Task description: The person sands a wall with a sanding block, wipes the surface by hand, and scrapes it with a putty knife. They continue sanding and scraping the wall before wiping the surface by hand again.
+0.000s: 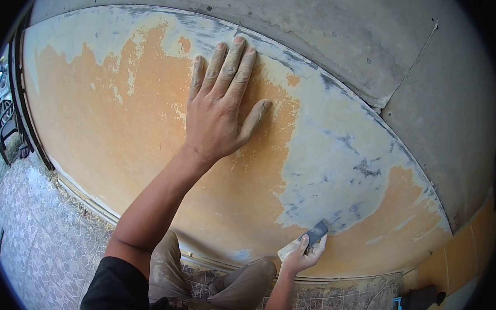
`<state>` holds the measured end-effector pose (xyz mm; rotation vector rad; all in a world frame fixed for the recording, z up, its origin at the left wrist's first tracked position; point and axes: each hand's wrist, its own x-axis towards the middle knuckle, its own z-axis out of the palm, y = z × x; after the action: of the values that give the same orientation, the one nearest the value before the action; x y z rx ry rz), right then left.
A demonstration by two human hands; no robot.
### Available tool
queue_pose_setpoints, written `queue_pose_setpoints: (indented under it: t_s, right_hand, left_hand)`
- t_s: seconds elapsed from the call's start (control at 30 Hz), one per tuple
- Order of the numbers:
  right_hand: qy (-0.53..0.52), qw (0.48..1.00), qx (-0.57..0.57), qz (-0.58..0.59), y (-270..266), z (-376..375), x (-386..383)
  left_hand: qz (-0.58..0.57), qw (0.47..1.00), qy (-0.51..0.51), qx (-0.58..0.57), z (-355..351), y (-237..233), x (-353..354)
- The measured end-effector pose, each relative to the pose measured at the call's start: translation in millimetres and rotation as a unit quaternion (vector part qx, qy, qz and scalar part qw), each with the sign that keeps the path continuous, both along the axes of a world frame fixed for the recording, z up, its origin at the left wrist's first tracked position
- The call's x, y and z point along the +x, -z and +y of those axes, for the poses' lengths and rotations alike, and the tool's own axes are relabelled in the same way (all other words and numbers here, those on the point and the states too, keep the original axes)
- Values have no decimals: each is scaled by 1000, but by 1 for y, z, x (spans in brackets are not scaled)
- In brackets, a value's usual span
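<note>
My left hand (219,111) lies flat against the orange and whitish wall panel (149,122), fingers stretched upward and thumb apart. Pale dust coats its fingers. Lower and to the right, my right hand (305,256) is closed around a small flat dark grey scraper-like tool (318,230). A pale end of it shows at the palm side; whether that is a handle is hard to tell. The dark end touches or nearly touches the panel at the lower edge of a whitish patch (337,165). Grey streaks mark this patch, with orange coating around it.
Above the panel's curved edge is a bare grey surface (344,36) with a crack. My bent knees (247,278) are below, over patterned floor tiles (37,217). A person in dark clothes (420,301) is at lower right, near a blue object (397,306). A dark chair (8,134) stands far left.
</note>
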<state>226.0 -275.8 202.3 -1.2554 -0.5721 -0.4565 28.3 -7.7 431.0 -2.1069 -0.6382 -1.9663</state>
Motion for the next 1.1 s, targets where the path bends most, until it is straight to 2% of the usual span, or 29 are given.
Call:
queue_pose_setpoints:
  t_s: [0.2, 0.27, 0.53, 0.83, 1.0, 1.1]
  right_hand:
    - [-21, 1000, -15, -15, -8, 18, -17]
    - [-18, 1000, -6, -17, -7, 22, -19]
    - [-13, 1000, 7, -10, -8, 22, -21]
    - [-7, 1000, -22, 18, -7, 9, -15]
    - [-5, 1000, -2, 7, -7, 8, -14]
    - [-4, 1000, -1, -6, -8, 8, -15]
  left_hand:
    - [24, 999, 21, -10, -11, -1, 5]
    - [78, 996, 39, -7, -18, 1, 5]
    - [125, 991, 35, 3, -6, 29, -1]
    - [72, 996, -49, -2, 25, 76, -22]
    - [64, 995, -76, -13, 31, 113, -24]
    - [51, 995, -79, -18, 31, 110, -25]
